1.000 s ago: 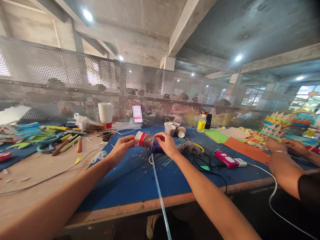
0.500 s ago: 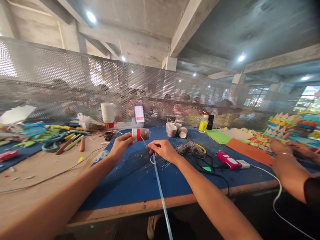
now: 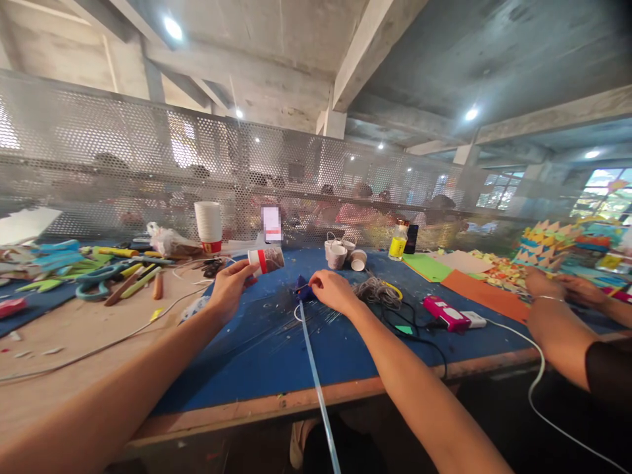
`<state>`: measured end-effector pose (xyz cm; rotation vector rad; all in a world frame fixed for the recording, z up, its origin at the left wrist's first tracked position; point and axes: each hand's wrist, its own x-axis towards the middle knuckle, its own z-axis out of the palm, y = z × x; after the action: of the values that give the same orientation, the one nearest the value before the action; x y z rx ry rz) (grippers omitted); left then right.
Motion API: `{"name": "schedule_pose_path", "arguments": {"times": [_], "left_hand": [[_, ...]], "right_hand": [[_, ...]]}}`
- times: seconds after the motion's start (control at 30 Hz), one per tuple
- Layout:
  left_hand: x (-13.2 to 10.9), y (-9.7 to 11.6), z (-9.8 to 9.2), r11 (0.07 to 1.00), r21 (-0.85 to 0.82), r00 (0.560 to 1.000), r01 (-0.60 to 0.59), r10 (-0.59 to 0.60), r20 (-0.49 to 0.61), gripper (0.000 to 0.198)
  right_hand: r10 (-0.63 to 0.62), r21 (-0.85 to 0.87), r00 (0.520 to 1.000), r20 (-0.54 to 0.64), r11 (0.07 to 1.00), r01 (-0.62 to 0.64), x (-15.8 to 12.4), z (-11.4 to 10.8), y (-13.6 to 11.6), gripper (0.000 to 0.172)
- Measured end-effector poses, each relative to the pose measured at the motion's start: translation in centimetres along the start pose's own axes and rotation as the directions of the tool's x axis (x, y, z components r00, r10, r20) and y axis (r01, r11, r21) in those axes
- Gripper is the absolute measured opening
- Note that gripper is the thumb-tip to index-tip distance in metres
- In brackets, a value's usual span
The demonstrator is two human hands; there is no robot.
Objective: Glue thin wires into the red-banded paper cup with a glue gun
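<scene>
Since the last frame, the right hand (image 3: 334, 291) has shifted rightward, away from the paper cup (image 3: 263, 261), uncovering the blue tool (image 3: 301, 288) on the mat (image 3: 237, 368). Above the mat, the left hand (image 3: 231, 286) grips the paper cup sideways; the right hand's fingers bend beside the blue tool, and I cannot tell whether they hold anything. Good handling probably means a light grip and snug, even cord (image 3: 275, 259). Counted: 1 held cup, 1 tool, 1 cord pile (image 3: 378, 291), 1 cup stack (image 3: 208, 222), 1 bottle (image 3: 397, 245), seemingly 4 overlapping small cups (image 3: 337, 257).
</scene>
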<state>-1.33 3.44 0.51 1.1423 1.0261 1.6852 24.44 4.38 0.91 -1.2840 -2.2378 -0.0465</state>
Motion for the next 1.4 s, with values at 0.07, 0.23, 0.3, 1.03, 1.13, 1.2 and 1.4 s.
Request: {"name": "schedule_pose_path", "arguments": {"times": [0.07,0.23,0.3,1.03,1.13,1.2,1.4], "left_hand": [[0.1,0.0,0.0,1.0,0.001,1.0,0.004,-0.004,-0.013,0.035],[0.1,0.0,0.0,0.999,-0.026,1.0,0.02,-0.02,-0.023,0.032],[0.0,0.0,0.0,0.999,-0.043,0.999,0.024,-0.025,-0.027,0.033],[2.2,-0.6,-2.0,0.984,-0.177,0.99,0.003,-0.028,-0.139,0.034],[2.4,-1.0,-2.2,0.985,-0.174,0.986,0.018,-0.047,-0.16,0.032],[2.5,-1.3,-2.3,0.985,-0.172,0.982,0.029,-0.06,-0.179,0.03],[3.0,-1.4,-2.7,0.981,-0.184,0.953,0.063,-0.114,-0.281,0.027]], "right_hand": [[-0.045,-0.107,0.998,0.045,0.993,0.049,-0.3,0.3,-0.2,0.016],[-0.004,-0.269,0.993,0.118,0.962,0.035,-0.6,0.6,-0.2,0.025],[0.02,-0.29,0.989,0.149,0.957,0.024,-0.7,0.5,-0.2,0.024],[-0.272,0.711,0.852,0.448,0.686,-0.155,0.4,-0.8,-0.9,0.043],[-0.341,0.802,0.806,0.483,0.541,-0.252,0.0,-1.8,-1.5,0.043],[-0.392,0.85,0.802,0.45,0.463,-0.251,-0.2,-2.6,-2.0,0.038],[-0.404,0.908,0.835,0.373,0.344,-0.239,-0.4,-4.1,-2.5,0.028]]}}
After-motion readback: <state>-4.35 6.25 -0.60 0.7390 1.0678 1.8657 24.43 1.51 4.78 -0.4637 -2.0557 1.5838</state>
